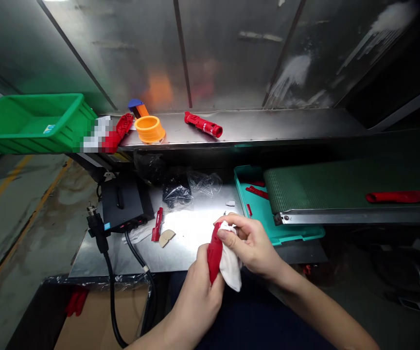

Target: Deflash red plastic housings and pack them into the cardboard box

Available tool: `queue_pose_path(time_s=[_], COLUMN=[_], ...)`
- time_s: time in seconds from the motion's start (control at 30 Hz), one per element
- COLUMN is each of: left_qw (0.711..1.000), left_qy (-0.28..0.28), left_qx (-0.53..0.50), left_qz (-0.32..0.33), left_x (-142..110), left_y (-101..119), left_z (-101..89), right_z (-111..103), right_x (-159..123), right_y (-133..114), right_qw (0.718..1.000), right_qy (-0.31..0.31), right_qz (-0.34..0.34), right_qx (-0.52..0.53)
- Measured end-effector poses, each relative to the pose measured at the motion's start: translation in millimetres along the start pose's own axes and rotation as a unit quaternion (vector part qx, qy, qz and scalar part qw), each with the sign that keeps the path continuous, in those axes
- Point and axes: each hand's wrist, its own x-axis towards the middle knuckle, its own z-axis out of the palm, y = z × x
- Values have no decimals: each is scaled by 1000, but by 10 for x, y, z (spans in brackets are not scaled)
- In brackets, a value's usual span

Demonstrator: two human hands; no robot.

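Observation:
Low over the front of the metal table, my left hand [199, 291] is wrapped round a red plastic part [215, 255], which stands tilted with its upper end away from me. My right hand [252, 243] pinches a white cloth [231, 267] against the part's upper end, and the cloth hangs down along its right side. My fingers and the cloth hide some of the part. Left of my hands, a smaller red part [157, 224] and a beige curved piece [166, 238] lie on the metal table [188, 250].
A teal tray [279, 236] with red pieces sits under the end of a green conveyor belt [326, 184] carrying another red part [395, 196]. A shelf at the back holds a red tube [203, 124] and orange ring [149, 129]. Left are a green bin [31, 138] and black box [124, 201].

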Motion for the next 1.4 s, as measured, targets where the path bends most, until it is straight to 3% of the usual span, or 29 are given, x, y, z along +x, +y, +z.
queue_pose_path(time_s=[0.1,0.17,0.43,0.53,0.63,0.77,0.9,1.0,1.2,1.4], left_qw=[1000,1000,999,999,996,992,989,992,1000,1000], left_qy=[-4,0,25,14,-3,-13,-7,2,7,16], left_qx=[2,4,-6,-33,-70,-84,-108,-98,-8,10], left_qz=[19,26,25,-3,-53,-95,-104,-74,-1,18], left_x=[-4,-1,-6,-7,3,13,25,29,22,64], left_y=[-17,-30,-64,-68,-58,-20,7,13,2,-40], left_z=[5,9,41,57,62,51,45,46,38,43], right_z=[-72,-80,101,55,-22,-62,-20,41,82,37], right_x=[-15,-18,48,79,76,-12,-139,-183,-86,-121], right_y=[-49,-68,58,56,40,25,-21,-41,-22,-18], right_qw=[998,998,983,995,998,987,994,974,958,932], right_qy=[-55,-56,85,54,15,77,76,84,114,115], right_qz=[39,28,-69,-41,26,38,-74,-161,-185,-220], right_qx=[14,-24,-145,-78,58,139,-21,-135,-189,-263])
